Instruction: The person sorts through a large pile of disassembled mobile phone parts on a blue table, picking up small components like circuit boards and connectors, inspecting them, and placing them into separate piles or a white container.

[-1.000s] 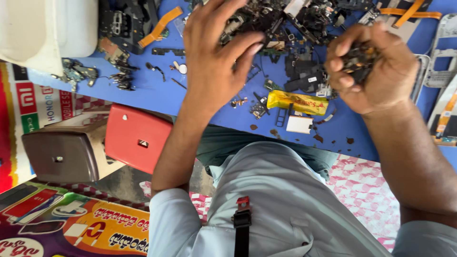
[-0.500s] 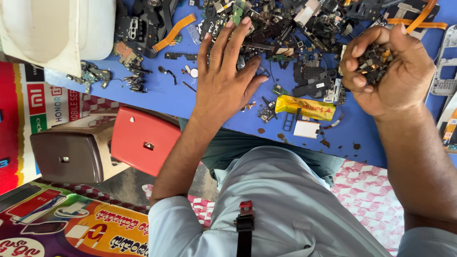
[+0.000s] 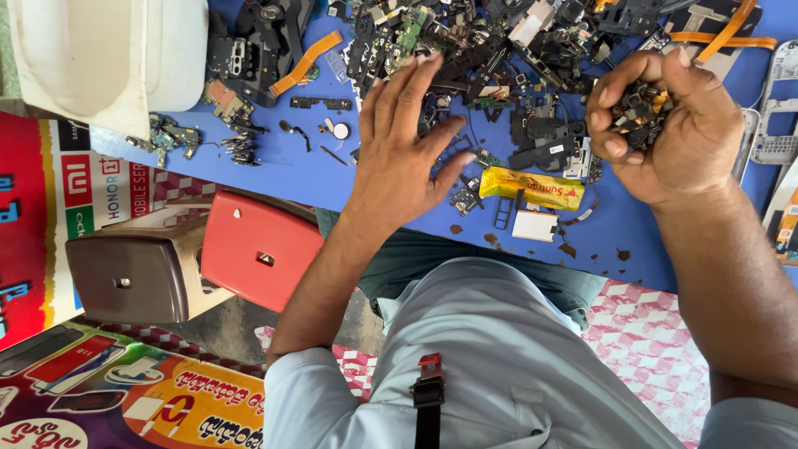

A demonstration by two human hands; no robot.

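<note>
My right hand (image 3: 673,133) is cupped palm up over the blue table (image 3: 283,179), shut on a handful of small dark electronic parts (image 3: 636,108). My left hand (image 3: 407,158) lies flat with fingers spread on the table, its fingertips at the edge of a big heap of phone parts and circuit boards (image 3: 490,41). A yellow flat packet (image 3: 532,188) and a small white square piece (image 3: 534,225) lie between my two hands, close to the table's near edge.
A white plastic container (image 3: 100,50) stands at the table's left end. Orange ribbon cables (image 3: 303,62) and loose screws lie left of my left hand. Below the table stand a red stool (image 3: 258,258) and a brown stool (image 3: 137,278). Printed posters (image 3: 91,391) cover the floor at left.
My left hand has slid from over the heap down toward the near edge and flattened out. My right hand stays cupped around the small parts.
</note>
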